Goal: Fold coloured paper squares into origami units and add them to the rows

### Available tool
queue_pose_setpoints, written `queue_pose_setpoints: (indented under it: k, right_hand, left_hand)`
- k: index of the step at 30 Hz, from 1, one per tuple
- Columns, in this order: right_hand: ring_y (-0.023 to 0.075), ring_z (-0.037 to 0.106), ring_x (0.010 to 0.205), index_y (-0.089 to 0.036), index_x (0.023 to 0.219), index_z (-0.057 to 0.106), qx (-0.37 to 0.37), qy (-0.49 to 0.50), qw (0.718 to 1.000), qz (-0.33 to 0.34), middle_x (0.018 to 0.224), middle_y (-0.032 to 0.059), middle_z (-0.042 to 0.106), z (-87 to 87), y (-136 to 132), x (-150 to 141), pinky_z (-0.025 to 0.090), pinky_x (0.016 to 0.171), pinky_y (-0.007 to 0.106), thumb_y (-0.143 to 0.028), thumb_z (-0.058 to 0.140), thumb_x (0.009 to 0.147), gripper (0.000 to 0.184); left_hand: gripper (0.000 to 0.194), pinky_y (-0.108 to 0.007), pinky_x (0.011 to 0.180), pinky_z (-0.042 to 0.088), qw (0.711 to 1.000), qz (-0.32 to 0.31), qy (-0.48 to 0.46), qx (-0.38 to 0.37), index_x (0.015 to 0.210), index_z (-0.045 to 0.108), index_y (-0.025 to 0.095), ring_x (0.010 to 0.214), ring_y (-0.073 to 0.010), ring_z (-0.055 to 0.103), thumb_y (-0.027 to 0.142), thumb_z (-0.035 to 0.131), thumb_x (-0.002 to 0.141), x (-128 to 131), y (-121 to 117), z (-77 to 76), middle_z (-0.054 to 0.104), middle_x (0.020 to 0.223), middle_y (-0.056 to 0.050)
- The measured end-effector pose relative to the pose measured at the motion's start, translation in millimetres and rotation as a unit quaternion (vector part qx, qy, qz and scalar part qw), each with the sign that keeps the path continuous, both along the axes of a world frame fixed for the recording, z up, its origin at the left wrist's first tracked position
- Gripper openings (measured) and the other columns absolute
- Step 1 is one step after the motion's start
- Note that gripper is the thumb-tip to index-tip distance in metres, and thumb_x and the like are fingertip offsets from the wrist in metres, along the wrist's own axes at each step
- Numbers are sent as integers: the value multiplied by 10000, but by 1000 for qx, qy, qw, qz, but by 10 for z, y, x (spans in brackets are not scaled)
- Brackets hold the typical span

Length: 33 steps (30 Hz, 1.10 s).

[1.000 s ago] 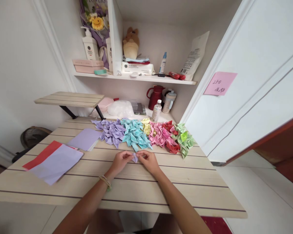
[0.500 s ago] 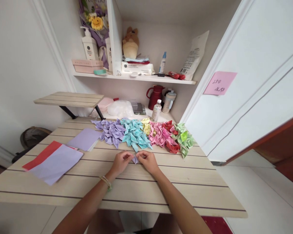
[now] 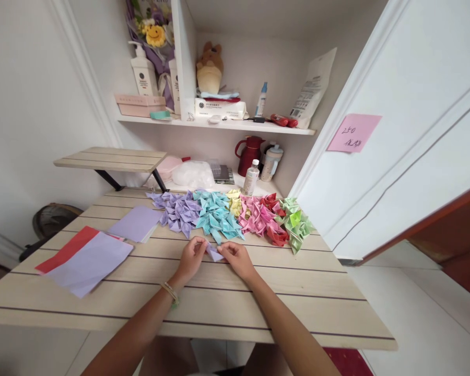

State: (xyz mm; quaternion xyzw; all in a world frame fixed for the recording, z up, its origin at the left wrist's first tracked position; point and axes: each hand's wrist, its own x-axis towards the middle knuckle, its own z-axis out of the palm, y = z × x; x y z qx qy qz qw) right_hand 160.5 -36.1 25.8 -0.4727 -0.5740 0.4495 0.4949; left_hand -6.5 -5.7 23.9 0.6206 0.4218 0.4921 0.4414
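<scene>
A small folded purple paper [image 3: 213, 253] is pinched between my two hands, just above the slatted wooden table [image 3: 235, 308]. My left hand [image 3: 192, 257] grips its left side with thumb and fingertips. On the opposite side, my right hand [image 3: 237, 257] has its thumb and fingers closed on the paper's right edge. Just beyond my hands lie heaps of folded paper pieces: purple [image 3: 182, 211], blue [image 3: 217, 214], yellow [image 3: 234, 202], pink [image 3: 256, 216], red [image 3: 277, 235] and green [image 3: 297, 222].
At the left lie purple sheets [image 3: 90, 263] over a red sheet [image 3: 68, 250], with another purple stack [image 3: 135, 222] behind. A small raised wooden stand [image 3: 112, 158] is at the back left. A clear bottle [image 3: 251, 178] and a red jug [image 3: 249, 156] stand behind the heaps.
My left hand has shifted slightly left and up, away from the right hand. More of the purple paper now shows between them, spread wider. The heaps have not moved.
</scene>
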Motion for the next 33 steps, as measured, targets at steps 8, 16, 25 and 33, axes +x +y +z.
queue_pose_setpoints:
  k: [8, 16, 25, 33]
  right_hand:
    - [166, 625, 559, -150, 897, 602, -21, 35, 999, -10, 565, -3, 612, -114, 39, -33, 474, 508, 244, -479, 624, 700, 383]
    - [166, 620, 563, -165, 858, 607, 10, 18, 1000, -7, 631, 25, 647, -130, 52, 16, 477, 509, 249, -439, 617, 722, 307]
    - [192, 656, 658, -188, 975, 642, 78, -42, 996, -10, 717, 41, 684, -15, -15, 37, 510, 636, 298, -367, 581, 772, 278]
    - [186, 639, 654, -182, 982, 641, 130, -95, 984, -70, 800, 54, 686, 309, 293, -54, 505, 652, 307, -391, 536, 798, 298]
  left_hand:
    - [184, -291, 656, 483, 999, 2, -34, -17, 846, 484, 198, 659, -165, 629, 370, 526, 797, 13, -29, -11, 605, 691, 19]
    - [230, -268, 606, 493, 994, -60, -59, -64, 832, 549, 177, 631, -167, 642, 323, 661, 695, 51, -75, 67, 647, 669, 8]
    - [358, -263, 575, 487, 987, -33, -117, -102, 887, 532, 175, 571, -161, 643, 398, 684, 652, 14, 28, 17, 665, 647, -2]
    - [438, -270, 548, 487, 982, -15, -150, -117, 954, 478, 173, 534, -154, 640, 546, 533, 731, 21, 107, -57, 637, 648, -6]
